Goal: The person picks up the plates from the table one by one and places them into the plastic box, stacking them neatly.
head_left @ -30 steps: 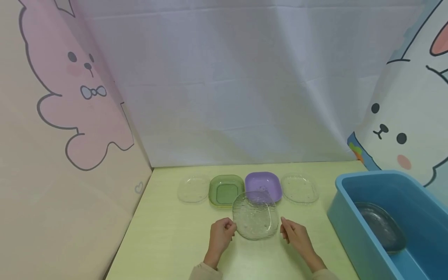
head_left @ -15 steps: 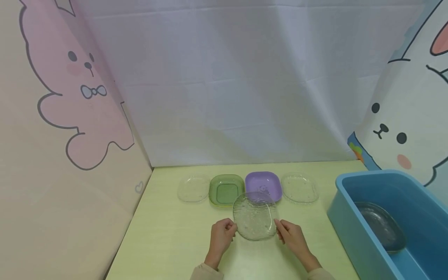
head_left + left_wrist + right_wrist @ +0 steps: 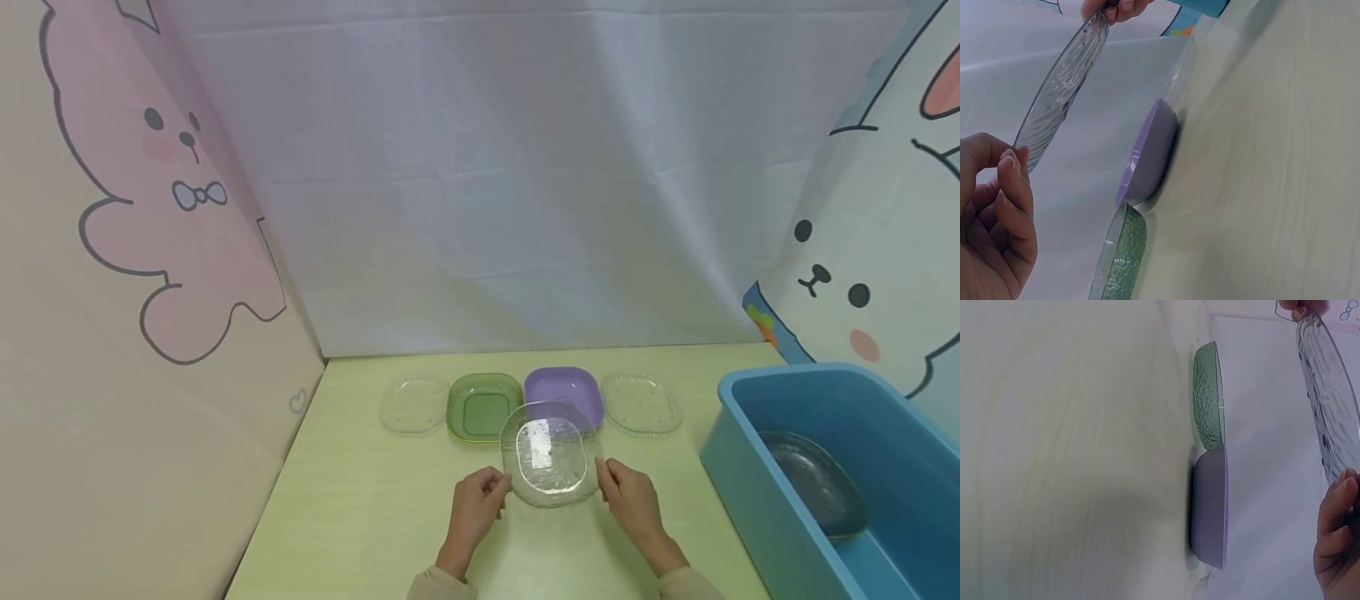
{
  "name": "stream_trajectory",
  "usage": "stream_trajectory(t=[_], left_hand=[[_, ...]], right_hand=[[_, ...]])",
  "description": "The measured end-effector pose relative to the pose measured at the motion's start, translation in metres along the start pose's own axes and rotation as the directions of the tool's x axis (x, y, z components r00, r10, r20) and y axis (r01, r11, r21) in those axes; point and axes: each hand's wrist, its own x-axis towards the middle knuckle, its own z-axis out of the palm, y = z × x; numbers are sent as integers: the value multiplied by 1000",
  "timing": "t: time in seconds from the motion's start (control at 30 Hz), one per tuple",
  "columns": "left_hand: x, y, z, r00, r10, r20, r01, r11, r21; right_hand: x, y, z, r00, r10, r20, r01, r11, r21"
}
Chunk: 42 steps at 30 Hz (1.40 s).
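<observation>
A clear, ripple-textured plate is held up above the table between both hands. My left hand pinches its left edge between thumb and fingers, as the left wrist view also shows for the plate. On the opposite edge, the thumb and fingers of my right hand grip the rim. In the head view the plate overlaps the front of a purple dish. Just left of that dish sits a green textured dish.
Two more clear plates lie on the table, one at the row's left end and another clear plate at its right end. A large blue tub stands at the right, with a dark dish inside. A white cloth hangs behind.
My right hand has come in from beside the plate and taken hold of its right edge. The plate has tilted and risen slightly, with light now glinting off its middle.
</observation>
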Motion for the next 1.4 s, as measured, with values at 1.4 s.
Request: stream_trajectory(t=[1.4], left_hand=[[-11, -27, -25, 995, -75, -66, 76, 997, 9]], right_hand=[[117, -30, -240, 999, 38, 6, -31, 887, -461]])
